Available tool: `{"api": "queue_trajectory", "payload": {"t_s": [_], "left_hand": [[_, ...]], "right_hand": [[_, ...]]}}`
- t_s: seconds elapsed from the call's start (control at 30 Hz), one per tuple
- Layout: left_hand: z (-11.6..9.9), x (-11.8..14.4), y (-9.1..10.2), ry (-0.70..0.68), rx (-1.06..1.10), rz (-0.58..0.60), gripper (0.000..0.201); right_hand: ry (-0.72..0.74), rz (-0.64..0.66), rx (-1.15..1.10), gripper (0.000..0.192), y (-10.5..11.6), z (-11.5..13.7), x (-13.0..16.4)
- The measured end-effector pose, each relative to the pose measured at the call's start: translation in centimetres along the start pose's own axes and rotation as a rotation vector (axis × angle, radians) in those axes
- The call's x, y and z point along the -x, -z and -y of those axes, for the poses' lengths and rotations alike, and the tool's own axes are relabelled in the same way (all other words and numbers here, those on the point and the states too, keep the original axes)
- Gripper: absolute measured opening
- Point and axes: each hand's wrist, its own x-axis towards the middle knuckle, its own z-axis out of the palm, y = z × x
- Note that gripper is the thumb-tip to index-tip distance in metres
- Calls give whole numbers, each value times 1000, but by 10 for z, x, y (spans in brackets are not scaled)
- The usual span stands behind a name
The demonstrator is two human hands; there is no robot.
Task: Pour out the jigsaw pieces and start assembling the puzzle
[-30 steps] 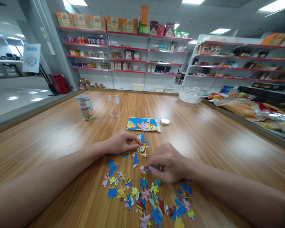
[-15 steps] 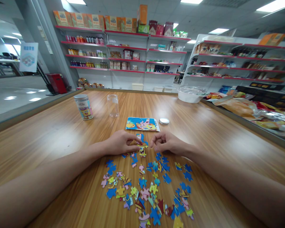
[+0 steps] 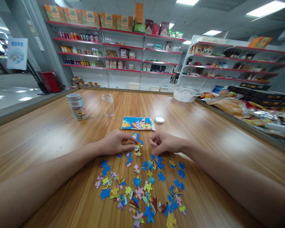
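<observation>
My left hand (image 3: 116, 142) lies on the wood with index finger and thumb stretched to a short strip of joined puzzle pieces (image 3: 138, 151), gripping it at its left edge. Across a small gap to the right, my right hand (image 3: 166, 142) is loosely curled, thumb pointing down, with nothing visible in it. Blue puzzle pieces (image 3: 159, 165) lie just below that thumb. Many loose pieces (image 3: 139, 192) in blue, pink, yellow and brown spread nearer to me. Beyond the strip is a cartoon picture card (image 3: 137, 123).
A round silver lid (image 3: 159, 120) lies right of the card. Farther left stand a clear jar (image 3: 108, 105) and a printed can with a metal lid (image 3: 77, 107). A white basin (image 3: 185, 95) sits at the back right, near packaged snacks (image 3: 237, 106). Stocked shelves (image 3: 120, 60) line the background.
The whole view has shifted, so the table things appear farther left. My right hand has drawn slightly away from the strip, its fingers more curled and thumb lower. My left hand stays at the strip.
</observation>
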Motion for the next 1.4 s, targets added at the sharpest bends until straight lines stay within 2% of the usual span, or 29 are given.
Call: {"api": "queue_trajectory", "payload": {"t_s": [0.1, 0.23, 0.5, 0.7, 1.13, 1.27, 1.4], "left_hand": [[1, 0, -1, 0, 18, -5, 32], [1, 0, -1, -7, 22, -7, 34], [1, 0, -1, 3, 32, -1, 34], [4, 1, -2, -1, 23, -7, 34], [2, 0, -1, 2, 43, 10, 32], [2, 0, -1, 3, 41, 7, 32], [3, 0, -2, 5, 29, 11, 33]], "right_hand": [[-31, 53, 205, 33, -5, 6, 1], [-48, 57, 339, 29, -11, 8, 3], [-51, 53, 405, 34, -14, 5, 2], [-38, 12, 557, 41, -20, 2, 3], [-62, 6, 532, 45, -20, 3, 3], [-50, 3, 550, 40, -22, 5, 5], [34, 72, 534, 27, -33, 17, 11]]}}
